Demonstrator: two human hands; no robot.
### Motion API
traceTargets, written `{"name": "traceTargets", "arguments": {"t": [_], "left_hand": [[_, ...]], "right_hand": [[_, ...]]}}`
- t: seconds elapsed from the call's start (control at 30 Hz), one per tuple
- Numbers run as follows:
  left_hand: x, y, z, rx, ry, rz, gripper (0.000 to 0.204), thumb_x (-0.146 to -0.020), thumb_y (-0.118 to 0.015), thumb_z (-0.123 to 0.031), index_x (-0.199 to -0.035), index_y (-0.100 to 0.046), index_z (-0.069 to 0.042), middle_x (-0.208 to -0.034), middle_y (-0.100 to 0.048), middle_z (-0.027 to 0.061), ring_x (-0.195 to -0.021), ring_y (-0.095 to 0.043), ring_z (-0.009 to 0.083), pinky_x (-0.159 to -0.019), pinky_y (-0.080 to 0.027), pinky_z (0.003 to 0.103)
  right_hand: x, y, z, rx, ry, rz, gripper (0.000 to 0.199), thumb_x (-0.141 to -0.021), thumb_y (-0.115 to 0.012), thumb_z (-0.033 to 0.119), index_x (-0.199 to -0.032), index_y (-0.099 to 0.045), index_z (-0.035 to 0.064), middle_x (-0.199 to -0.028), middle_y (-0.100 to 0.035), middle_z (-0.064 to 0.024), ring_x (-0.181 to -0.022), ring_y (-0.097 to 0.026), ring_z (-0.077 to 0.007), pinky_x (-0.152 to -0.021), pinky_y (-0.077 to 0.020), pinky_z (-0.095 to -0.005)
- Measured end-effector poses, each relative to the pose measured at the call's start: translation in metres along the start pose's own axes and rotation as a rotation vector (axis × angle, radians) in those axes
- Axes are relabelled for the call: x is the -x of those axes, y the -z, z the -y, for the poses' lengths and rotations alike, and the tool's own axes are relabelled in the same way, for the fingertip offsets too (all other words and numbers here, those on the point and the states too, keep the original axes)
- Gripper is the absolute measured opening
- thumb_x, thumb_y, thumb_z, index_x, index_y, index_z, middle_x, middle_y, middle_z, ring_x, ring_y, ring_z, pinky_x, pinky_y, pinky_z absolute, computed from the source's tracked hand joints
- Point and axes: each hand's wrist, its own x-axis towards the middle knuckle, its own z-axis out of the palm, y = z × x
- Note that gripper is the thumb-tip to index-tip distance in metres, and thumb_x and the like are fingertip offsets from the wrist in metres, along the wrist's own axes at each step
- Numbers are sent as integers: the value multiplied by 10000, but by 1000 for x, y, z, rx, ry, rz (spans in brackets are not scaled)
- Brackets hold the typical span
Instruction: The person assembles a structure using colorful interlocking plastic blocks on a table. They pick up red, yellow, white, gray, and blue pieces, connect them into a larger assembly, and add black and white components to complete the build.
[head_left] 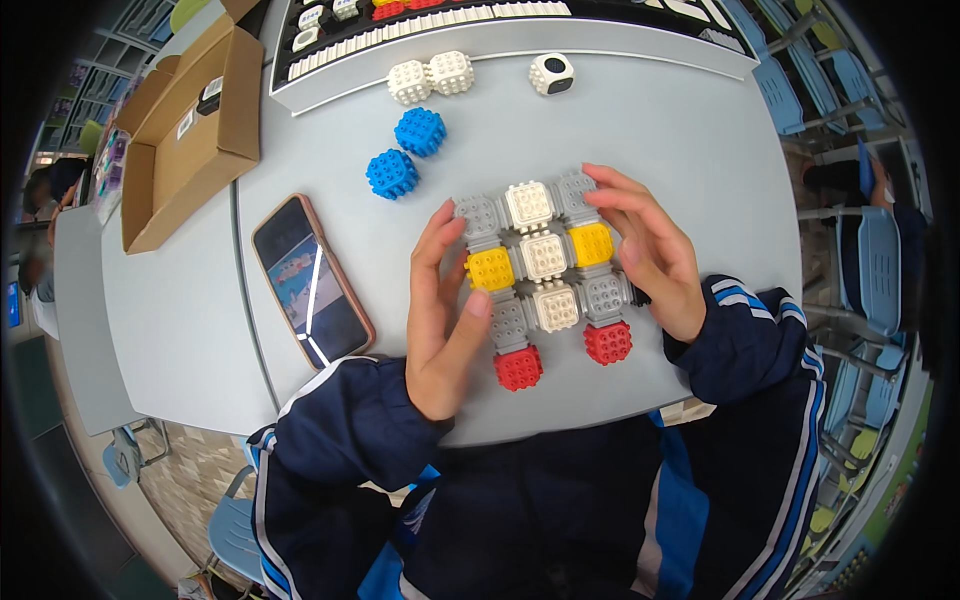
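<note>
Both of my hands hold an assembly of studded building cubes (pixel 543 256) by its sides, over the table near me. It joins white cubes down the middle with grey and yellow ones on either side. Two red cubes stick out at its near end, a left one (pixel 518 368) and a right one (pixel 608 342). My left hand (pixel 440 310) curls round the left edge, its thumb near the left yellow cube (pixel 490 269). My right hand (pixel 655 250) grips the right edge, fingertips at the far grey cube (pixel 576 194). Part of the right edge is hidden behind that hand.
Beyond the assembly lie two blue cubes (pixel 420 131), a joined white pair (pixel 430 77) and a white cube with a black face (pixel 552 74). A parts tray (pixel 500 45) spans the back. To the left are a phone (pixel 313 280) and an open cardboard box (pixel 185 140).
</note>
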Motion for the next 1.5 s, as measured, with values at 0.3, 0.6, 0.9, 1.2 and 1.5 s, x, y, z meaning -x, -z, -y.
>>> {"name": "traceTargets", "arguments": {"t": [0.3,0.6,0.9,1.2,1.5], "left_hand": [[-1,0,-1,-24,-15,0,619,-998,-546,-161,-1553,-301,-35,-1658,-189,172,-1534,-232,281,-1235,-217,467],[-1,1,1,-41,-21,-2,607,-1006,-541,-176,-1548,-310,-32,-1656,-194,174,-1531,-237,281,-1232,-228,462],[-4,1,4,89,-86,-21,522,-1067,-459,-181,-1536,-323,4,-1642,-265,183,-1514,-289,285,-1241,-229,456],[-6,10,-5,-47,-126,-125,457,-1069,-429,-192,-1469,-445,28,-1551,-450,220,-1450,-427,331,-1223,-272,457],[4,15,-6,-173,-295,-48,402,-1070,-437,-158,-1417,-502,35,-1519,-484,228,-1452,-420,324,-1213,-262,417]], "right_hand": [[0,-1,1,17,-17,-19,374,-1038,-543,126,-1393,-534,11,-1572,-365,-164,-1464,-370,-280,-1212,-287,-420],[-1,-1,1,-22,-28,-27,354,-1054,-532,139,-1385,-550,13,-1568,-375,-152,-1461,-372,-287,-1213,-296,-428],[-5,4,-1,-15,51,-99,364,-1071,-534,252,-1341,-588,14,-1403,-560,-159,-1336,-512,-239,-1144,-384,-389],[-22,42,4,476,172,78,360,-1015,-575,189,-1345,-626,54,-1310,-637,-111,-1213,-577,-240,-1070,-426,-385],[-28,63,9,846,336,369,413,-829,-759,165,-1226,-709,63,-1222,-657,-143,-1134,-591,-342,-996,-457,-436]]}}
